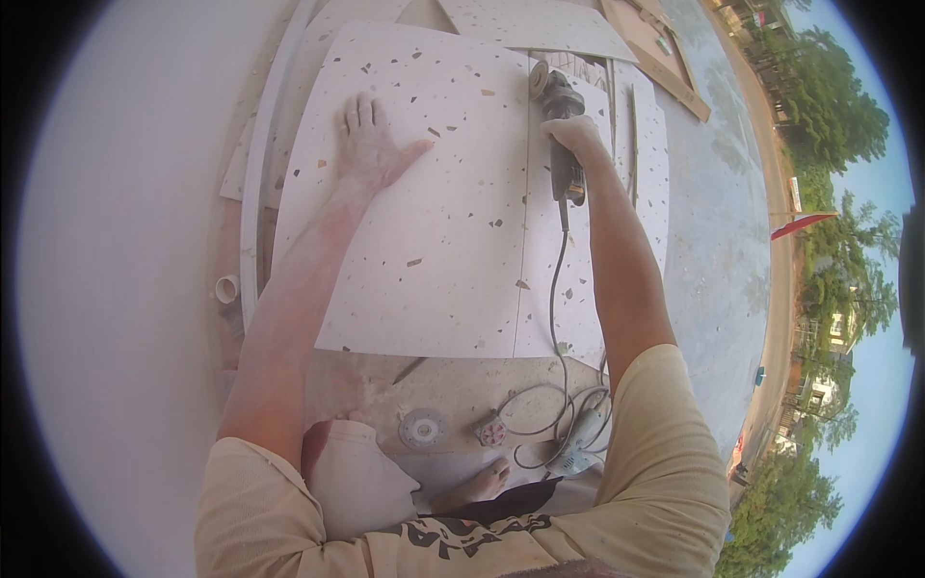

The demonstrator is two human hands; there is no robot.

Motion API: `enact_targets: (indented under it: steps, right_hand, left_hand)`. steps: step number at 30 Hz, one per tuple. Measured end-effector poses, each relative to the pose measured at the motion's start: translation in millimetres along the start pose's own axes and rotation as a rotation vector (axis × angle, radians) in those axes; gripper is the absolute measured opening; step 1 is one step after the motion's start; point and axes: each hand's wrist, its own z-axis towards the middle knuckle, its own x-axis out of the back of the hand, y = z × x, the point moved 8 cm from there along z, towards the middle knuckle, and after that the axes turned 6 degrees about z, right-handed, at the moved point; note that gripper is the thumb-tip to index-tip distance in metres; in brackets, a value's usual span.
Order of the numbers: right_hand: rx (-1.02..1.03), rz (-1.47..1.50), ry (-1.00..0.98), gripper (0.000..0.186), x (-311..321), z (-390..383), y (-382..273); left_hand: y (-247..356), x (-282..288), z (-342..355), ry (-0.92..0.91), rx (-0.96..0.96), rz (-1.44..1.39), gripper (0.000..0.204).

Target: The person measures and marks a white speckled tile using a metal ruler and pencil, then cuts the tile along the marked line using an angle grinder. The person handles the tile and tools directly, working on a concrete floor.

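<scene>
A large white tile (434, 231) with dark speckles lies flat before me, with a thin straight line running down its right part. My left hand (369, 144) is spread flat on the tile's left half, fingers apart and dusty. On the right, my right hand (578, 137) is wrapped round the body of a black angle grinder (562, 104). Its disc (539, 81) points away from me, close to the line near the far edge; I cannot tell whether it touches the tile. A dark cord runs from the grinder down over the tile toward me.
Below the tile's near edge lie a round grey disc (422, 428), a small reddish box-like piece (490, 430), coiled cord and a pale green power tool (575, 453). A pipe end (227, 288) sits at left. More tiles (540, 24) and a wooden frame (665, 67) lie beyond.
</scene>
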Motion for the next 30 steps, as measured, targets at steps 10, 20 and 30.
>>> enact_targets:
  steps: [10,20,30]
  right_hand:
    - [-0.005,-0.041,0.054,0.052,1.5,16.4,4.9]
    - [-0.055,0.14,0.022,0.047,3.5,23.4,19.0]
    - [-0.032,0.175,0.008,0.05,10.5,1.8,22.7]
  left_hand:
    - [5.1,6.1,0.7,0.028,-0.024,-0.001,0.111]
    - [9.0,6.0,3.1,-0.016,-0.045,-0.09,0.11]
    - [9.9,1.7,8.9,-0.098,-0.027,-0.094,0.115]
